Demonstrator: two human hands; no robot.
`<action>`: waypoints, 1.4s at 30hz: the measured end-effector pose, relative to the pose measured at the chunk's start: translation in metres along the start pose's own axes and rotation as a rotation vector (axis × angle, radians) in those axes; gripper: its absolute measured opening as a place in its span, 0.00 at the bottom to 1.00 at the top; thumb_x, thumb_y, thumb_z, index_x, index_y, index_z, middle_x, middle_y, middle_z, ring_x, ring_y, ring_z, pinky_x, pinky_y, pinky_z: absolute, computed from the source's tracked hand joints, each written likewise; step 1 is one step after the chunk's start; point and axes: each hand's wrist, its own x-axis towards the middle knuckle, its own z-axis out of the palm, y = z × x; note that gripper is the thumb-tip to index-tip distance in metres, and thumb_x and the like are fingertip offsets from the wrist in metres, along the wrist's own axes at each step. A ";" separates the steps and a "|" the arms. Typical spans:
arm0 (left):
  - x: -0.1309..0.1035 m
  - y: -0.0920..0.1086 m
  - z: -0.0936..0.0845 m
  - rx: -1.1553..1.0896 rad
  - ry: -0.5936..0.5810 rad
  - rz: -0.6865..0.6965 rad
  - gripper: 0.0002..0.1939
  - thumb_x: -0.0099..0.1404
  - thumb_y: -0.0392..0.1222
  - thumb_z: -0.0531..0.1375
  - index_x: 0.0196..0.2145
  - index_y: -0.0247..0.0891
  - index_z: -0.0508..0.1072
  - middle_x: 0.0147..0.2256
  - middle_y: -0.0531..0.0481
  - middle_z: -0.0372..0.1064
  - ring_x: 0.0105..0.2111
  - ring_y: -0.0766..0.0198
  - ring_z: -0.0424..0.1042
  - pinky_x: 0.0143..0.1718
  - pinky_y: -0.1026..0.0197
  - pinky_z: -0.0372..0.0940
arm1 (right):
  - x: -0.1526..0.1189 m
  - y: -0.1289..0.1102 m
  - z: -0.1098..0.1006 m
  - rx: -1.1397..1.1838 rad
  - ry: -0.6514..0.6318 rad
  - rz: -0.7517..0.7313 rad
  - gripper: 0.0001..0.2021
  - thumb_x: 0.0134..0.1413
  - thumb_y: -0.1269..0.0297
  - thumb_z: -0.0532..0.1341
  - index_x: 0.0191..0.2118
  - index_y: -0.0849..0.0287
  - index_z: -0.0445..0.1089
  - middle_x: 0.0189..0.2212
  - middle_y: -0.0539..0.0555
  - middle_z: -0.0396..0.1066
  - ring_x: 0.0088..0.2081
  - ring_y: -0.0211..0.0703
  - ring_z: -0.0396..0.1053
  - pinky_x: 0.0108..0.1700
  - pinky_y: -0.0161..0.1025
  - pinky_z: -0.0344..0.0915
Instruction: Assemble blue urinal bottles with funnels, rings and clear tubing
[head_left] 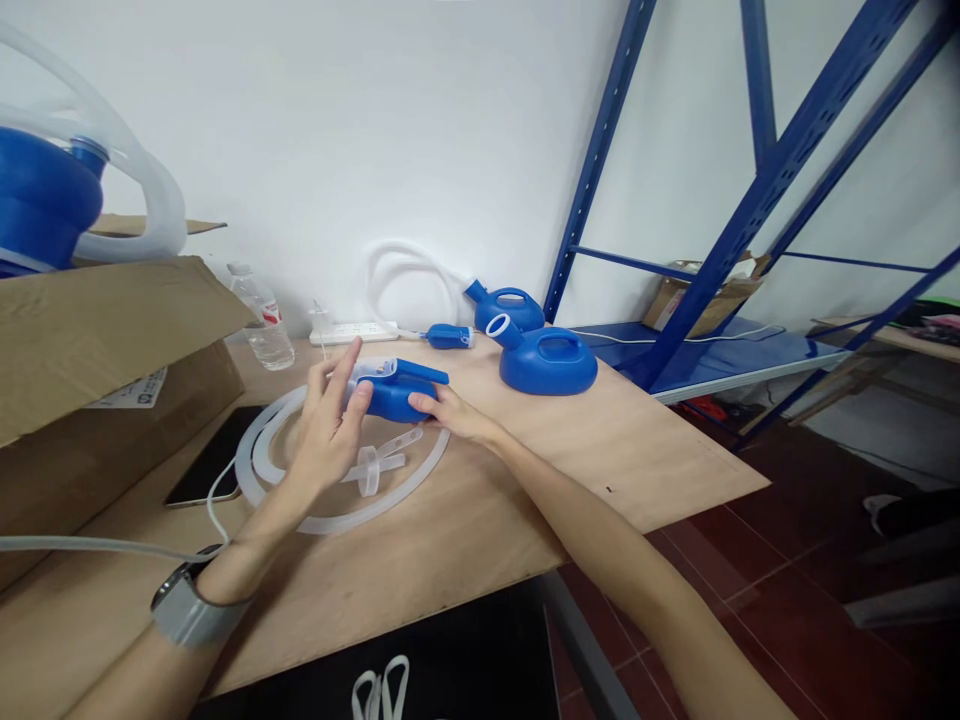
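The wooden surface (600, 450) carries a cardboard box (112, 320) and a coiled translucent tube (360, 522), with a blue bottle (394, 403) at the coil's far side. The right hand (456, 412) has its grip closed on the bottle's right end; the left hand (330, 425) touches its other end, whether clasping I cannot tell, and a clear cap (368, 470) lies within the coil.

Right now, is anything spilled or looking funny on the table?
I see no spill or damage. Only the plastic water bottle beside the cardboard box looks odd: it seems to lean, though the wide view may be bending it. The translucent tube lies loosely coiled near the held blue jug.
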 end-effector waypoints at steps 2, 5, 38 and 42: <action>0.003 0.001 -0.003 -0.003 -0.023 -0.015 0.27 0.74 0.60 0.51 0.58 0.43 0.76 0.55 0.42 0.68 0.58 0.50 0.70 0.62 0.48 0.65 | -0.001 0.002 -0.003 -0.009 -0.010 0.007 0.35 0.56 0.40 0.67 0.65 0.50 0.66 0.53 0.55 0.73 0.46 0.47 0.73 0.44 0.41 0.73; 0.008 0.007 -0.007 -0.102 -0.068 -0.072 0.22 0.72 0.60 0.54 0.42 0.42 0.79 0.50 0.44 0.73 0.53 0.51 0.73 0.59 0.51 0.66 | -0.002 0.004 -0.005 -0.044 -0.024 -0.025 0.33 0.56 0.41 0.68 0.63 0.51 0.68 0.52 0.55 0.74 0.48 0.49 0.72 0.46 0.41 0.73; -0.008 -0.012 0.010 0.260 0.035 0.368 0.11 0.75 0.41 0.53 0.45 0.40 0.75 0.42 0.44 0.78 0.42 0.53 0.72 0.47 0.51 0.68 | -0.012 -0.017 0.041 -0.574 0.318 -0.542 0.15 0.66 0.49 0.62 0.46 0.55 0.74 0.46 0.56 0.76 0.52 0.47 0.72 0.60 0.46 0.63; -0.008 -0.008 0.011 0.249 0.045 0.362 0.11 0.75 0.41 0.55 0.44 0.40 0.77 0.42 0.44 0.77 0.42 0.54 0.72 0.46 0.51 0.69 | -0.009 -0.016 0.038 -0.436 0.280 -0.535 0.15 0.69 0.52 0.57 0.42 0.57 0.74 0.44 0.55 0.77 0.49 0.45 0.73 0.57 0.43 0.65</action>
